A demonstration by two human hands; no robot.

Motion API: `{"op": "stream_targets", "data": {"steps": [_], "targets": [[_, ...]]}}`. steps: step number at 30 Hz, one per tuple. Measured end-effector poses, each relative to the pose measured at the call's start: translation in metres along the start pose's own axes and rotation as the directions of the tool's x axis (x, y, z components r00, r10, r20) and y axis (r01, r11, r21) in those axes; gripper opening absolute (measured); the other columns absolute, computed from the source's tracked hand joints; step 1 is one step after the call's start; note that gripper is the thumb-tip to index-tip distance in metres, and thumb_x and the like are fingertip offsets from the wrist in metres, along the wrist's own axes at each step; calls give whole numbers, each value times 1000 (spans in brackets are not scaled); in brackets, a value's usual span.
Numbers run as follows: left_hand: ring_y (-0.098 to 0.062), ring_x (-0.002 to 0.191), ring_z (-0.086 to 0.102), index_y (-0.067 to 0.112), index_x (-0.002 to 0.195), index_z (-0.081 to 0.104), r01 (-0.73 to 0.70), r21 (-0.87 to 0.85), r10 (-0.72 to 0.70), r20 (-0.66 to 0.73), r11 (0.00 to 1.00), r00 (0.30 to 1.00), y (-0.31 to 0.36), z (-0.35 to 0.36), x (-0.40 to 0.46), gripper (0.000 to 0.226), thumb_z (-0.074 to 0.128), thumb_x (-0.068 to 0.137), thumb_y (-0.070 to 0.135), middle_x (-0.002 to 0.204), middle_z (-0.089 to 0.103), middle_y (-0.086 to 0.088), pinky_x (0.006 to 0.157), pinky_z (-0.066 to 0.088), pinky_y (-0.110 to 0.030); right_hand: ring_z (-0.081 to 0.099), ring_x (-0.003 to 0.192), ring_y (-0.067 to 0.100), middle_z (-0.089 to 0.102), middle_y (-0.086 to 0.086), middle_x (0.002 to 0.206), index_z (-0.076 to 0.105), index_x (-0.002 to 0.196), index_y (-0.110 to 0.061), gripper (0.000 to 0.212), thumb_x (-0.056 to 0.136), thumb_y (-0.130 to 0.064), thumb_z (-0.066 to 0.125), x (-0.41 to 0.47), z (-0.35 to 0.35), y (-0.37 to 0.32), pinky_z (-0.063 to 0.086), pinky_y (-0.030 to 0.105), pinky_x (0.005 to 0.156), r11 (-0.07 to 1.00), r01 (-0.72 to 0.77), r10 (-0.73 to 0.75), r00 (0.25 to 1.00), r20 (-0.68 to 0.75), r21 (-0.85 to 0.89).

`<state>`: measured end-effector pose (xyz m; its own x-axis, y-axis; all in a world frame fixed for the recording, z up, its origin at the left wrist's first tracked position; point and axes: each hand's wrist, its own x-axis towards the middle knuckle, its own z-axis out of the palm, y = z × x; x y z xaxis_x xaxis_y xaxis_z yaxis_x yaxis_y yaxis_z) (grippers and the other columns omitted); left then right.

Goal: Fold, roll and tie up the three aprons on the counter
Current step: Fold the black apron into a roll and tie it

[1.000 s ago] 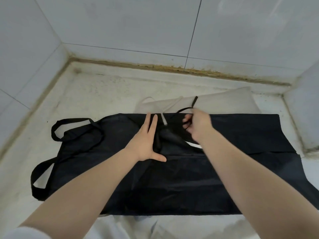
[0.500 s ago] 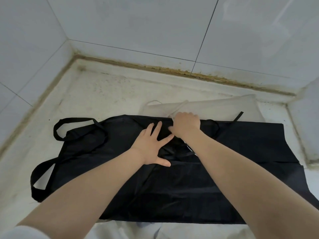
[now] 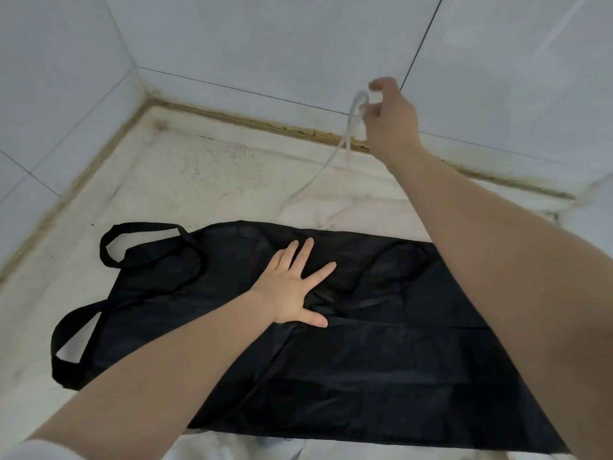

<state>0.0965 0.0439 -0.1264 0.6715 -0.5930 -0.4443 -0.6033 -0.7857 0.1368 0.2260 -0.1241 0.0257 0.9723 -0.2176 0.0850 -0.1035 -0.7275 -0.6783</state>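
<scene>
Pale speckled stone table (image 3: 205, 180): bears all items. Black fabric apron with loop straps (image 3: 381, 343): spread flat at table centre. White cloth apron (image 3: 365, 210): just behind the black apron. Left hand (image 3: 295, 287): fingers spread, pressing black apron. Right hand (image 3: 388, 117): raised above white apron, pinching its thin white strap (image 3: 345, 141).

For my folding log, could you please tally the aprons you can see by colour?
Black apron: 1
White apron: 1, its strap lifted by the right hand
Total: 2; a third cannot be made out.
</scene>
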Motion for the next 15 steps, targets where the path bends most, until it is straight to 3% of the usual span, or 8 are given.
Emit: {"op": "stream_targets", "data": {"steps": [1, 2, 4, 7, 8, 10, 11, 15], "targets": [[-37, 139, -25, 39, 145, -18, 3, -7, -3, 1, 1000, 1000, 1, -1, -1, 100, 42, 75, 79, 149, -35, -13, 114, -10, -45, 56, 111, 24, 54, 11, 128, 29, 143, -25, 51, 97, -5, 37, -3, 2, -2, 45, 26, 72, 985, -1, -11, 998, 64, 171], [-37, 139, -24, 36, 147, -13, 8, -15, -8, 3, 1000, 1000, 2, -3, -1, 100, 44, 75, 77, 150, -33, -14, 114, -10, -45, 55, 114, 26, 48, 14, 137, 15, 148, -29, 64, 95, 0, 37, -8, 7, 2, 45, 28, 73, 977, -4, -29, 988, 150, 215], [-39, 140, -22, 29, 149, 2, 18, -35, -18, -2, 999, 1000, 4, -7, -3, 97, 49, 76, 73, 151, -29, -16, 114, -8, -46, 62, 97, 28, 51, 17, 133, 6, 150, -32, 74, 92, 5, 36, -27, 21, 12, 48, 34, 67, 997, 69, -72, 939, 335, 21], [-43, 140, -19, 20, 143, 19, 20, -21, -20, -9, 1000, 1000, 10, -10, -6, 87, 52, 78, 68, 153, -20, -19, 115, -6, -49, 59, 98, 27, 61, 12, 116, 45, 132, -17, 37, 96, -10, 41, -59, 37, 38, 49, 37, 85, 896, 329, -82, 781, 619, -297], [-43, 140, -17, 18, 141, 22, 20, -11, -21, -16, 1000, 1000, 13, -9, -7, 84, 52, 79, 66, 154, -16, -19, 115, -5, -50, 57, 100, 26, 61, 10, 113, 54, 120, -14, 26, 97, -18, 43, -72, 40, 47, 46, 36, 87, 852, 400, -45, 699, 714, -338], [-40, 142, -8, 14, 140, 26, 11, 10, -10, -55, 1000, 998, 16, -8, -11, 79, 50, 82, 63, 155, -3, -16, 117, -1, -49, 55, 98, 22, 61, 4, 104, 59, 106, -13, 24, 96, -31, 46, -97, 42, 62, 44, 35, 87, 798, 481, 47, 551, 833, -363], [-37, 142, 0, 12, 139, 28, -12, 20, 14, -93, 1000, 996, 17, -7, -13, 76, 49, 84, 61, 154, 6, -15, 117, 5, -46, 53, 98, 21, 58, 2, 101, 59, 106, -15, 25, 95, -34, 47, -107, 43, 68, 44, 35, 87, 791, 494, 66, 517, 854, -361], [-23, 125, 33, 12, 132, 42, -192, 12, 190, -209, 981, 959, 21, -6, -24, 53, 47, 93, 47, 138, 35, -8, 104, 33, -33, 43, 108, 20, 51, 1, 112, 51, 120, -21, 32, 91, -34, 54, -128, 31, 88, 38, 31, 85, 749, 540, 29, 553, 832, -385]]}}
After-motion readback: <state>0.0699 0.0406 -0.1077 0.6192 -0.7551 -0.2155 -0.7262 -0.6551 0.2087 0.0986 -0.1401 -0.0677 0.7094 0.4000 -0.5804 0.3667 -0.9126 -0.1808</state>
